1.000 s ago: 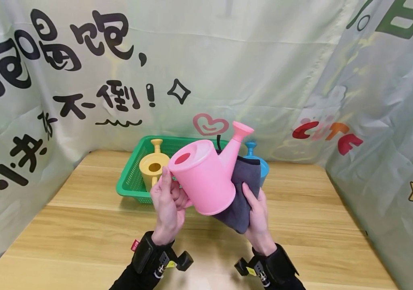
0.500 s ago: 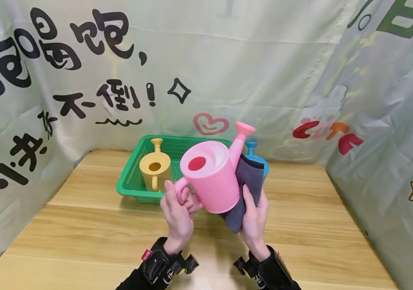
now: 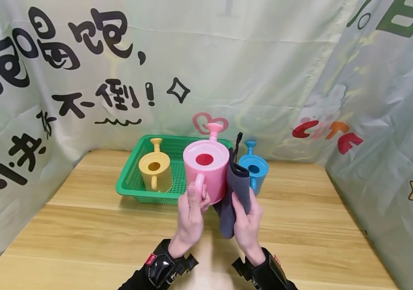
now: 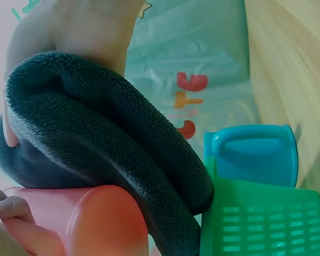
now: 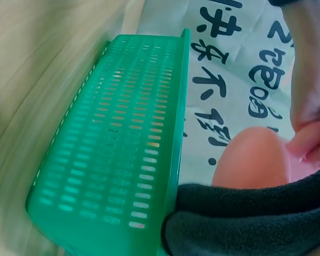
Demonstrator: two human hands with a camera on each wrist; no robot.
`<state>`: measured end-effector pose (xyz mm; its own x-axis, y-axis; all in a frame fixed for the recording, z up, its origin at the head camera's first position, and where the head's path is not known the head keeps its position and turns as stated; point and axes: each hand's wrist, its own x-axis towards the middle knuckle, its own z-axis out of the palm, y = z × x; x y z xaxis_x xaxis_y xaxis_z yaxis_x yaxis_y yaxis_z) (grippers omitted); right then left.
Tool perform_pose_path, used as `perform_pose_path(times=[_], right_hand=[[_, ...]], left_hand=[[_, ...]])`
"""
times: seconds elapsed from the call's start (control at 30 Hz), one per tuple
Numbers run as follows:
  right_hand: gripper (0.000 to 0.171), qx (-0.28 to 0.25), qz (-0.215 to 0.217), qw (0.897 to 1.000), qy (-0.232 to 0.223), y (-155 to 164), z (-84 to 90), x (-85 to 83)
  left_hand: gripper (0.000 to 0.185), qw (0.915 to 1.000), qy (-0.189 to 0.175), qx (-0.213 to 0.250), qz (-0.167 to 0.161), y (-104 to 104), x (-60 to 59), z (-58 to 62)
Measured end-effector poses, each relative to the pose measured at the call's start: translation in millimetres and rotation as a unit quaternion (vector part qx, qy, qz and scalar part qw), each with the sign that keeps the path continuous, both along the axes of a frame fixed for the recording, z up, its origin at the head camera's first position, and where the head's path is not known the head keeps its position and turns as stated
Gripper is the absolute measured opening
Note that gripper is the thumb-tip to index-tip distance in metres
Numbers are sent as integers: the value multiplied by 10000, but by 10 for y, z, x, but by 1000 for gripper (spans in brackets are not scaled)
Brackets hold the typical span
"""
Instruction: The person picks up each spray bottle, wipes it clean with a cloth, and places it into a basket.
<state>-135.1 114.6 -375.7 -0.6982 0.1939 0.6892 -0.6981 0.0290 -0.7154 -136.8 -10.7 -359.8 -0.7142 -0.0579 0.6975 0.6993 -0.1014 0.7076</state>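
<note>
Left hand: the left hand point(image 3: 191, 213) gripped the handle of the pink watering can point(image 3: 206, 169), fingers curled round it, and held the can off the worktop point(image 3: 83, 225) with its spout pointing away toward the backdrop.
Right hand: the right hand point(image 3: 245, 221) held a dark grey cloth point(image 3: 236, 189), thumb and fingers pinching it against the can's right side.
Pink watering can: it was upright, just in front of the green basket point(image 3: 133, 181), its round top opening facing up; in the left wrist view its pink body point(image 4: 96, 218) showed under the cloth.
Dark grey cloth: it was folded and pressed to the can's wall, one end hanging below the can's base, a thin loop sticking up at the top; in the right wrist view the cloth point(image 5: 245, 224) lay beside the basket wall point(image 5: 122, 154).
Yellow watering can: the yellow watering can point(image 3: 154, 170) stood upright inside the basket, at its left.
Blue watering can: the blue watering can point(image 3: 254, 169) stood on the worktop just right of the basket, behind the cloth.
Backdrop: a pale printed curtain point(image 3: 264, 60) hung behind and to both sides.
</note>
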Motion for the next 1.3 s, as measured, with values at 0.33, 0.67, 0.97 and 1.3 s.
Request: perform_pose_path(times=[0.33,0.67,0.97,1.3], right_hand=[[31,-155,31,9998,134,-66,-39,38],[33,-675,279,9968,-335,48,74,25],[31,-70,1,9999,75,-1,-1,51],[33,54,-6,9986,523,-49,-2,75]], left_hand=[[38,9987,431,-139,-248,30,12,-21],[50,9952,-383,226,-870,55,58,-18],[58,9863,-1294,541,-865,37,86,3],[56,9861,-1296,484,-918,23,91,1]])
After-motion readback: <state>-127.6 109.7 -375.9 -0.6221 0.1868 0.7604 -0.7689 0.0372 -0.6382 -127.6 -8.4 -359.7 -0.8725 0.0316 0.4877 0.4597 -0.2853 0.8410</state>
